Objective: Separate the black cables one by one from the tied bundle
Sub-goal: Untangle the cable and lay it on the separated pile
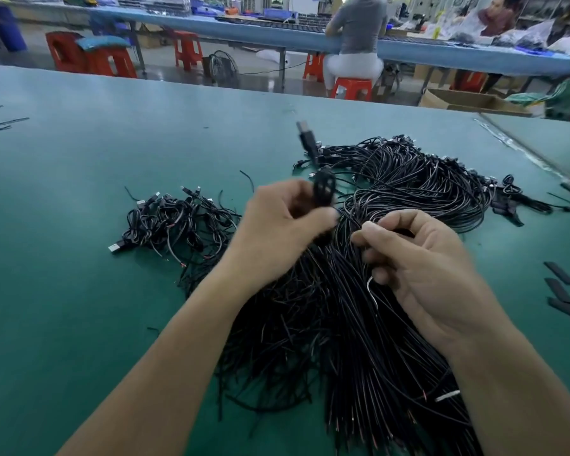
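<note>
The left hand (277, 222) grips one looped cable (323, 189), plug end up, probably to draw it free. The right hand (422, 264) curls round strands of the bundle (408, 179), seemingly to steady it. The bundle sprawls mid-table, near to far right, with the pile (175, 218) of freed cables kept apart at left.

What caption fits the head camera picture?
Left hand holds a coiled black USB cable; right hand grips the big black cable bundle.
</note>
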